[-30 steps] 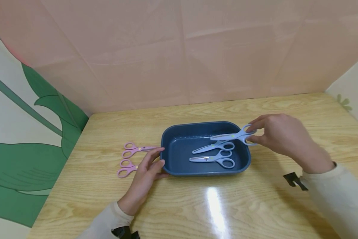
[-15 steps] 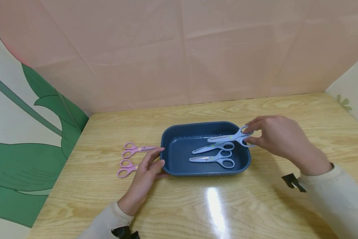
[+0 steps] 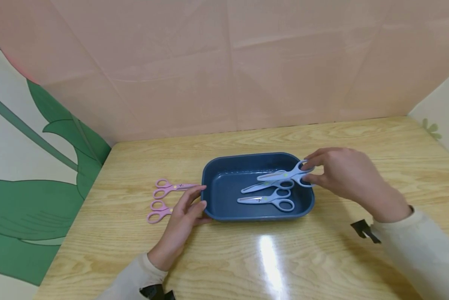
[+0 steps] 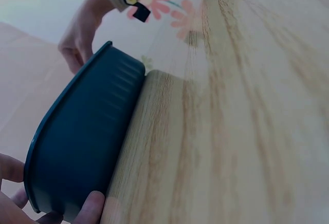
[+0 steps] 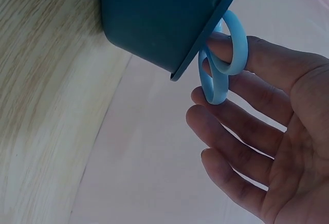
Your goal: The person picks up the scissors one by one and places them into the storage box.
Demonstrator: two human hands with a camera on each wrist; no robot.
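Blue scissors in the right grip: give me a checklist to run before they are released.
1. Right grip holding the held scissors: ok, by the handles.
2. Their blades over the blue box: ok.
3. Box steadied: ok, left grip at its left end.
4. Handle loops below the rim: not ok, they show above it.
5. Clear of the blue pair they overlap in the head view: cannot tell.

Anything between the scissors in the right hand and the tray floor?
Yes: another blue pair lies in the tray, partly beneath the held scissors in the head view. The tray's right rim appears under their finger loops.
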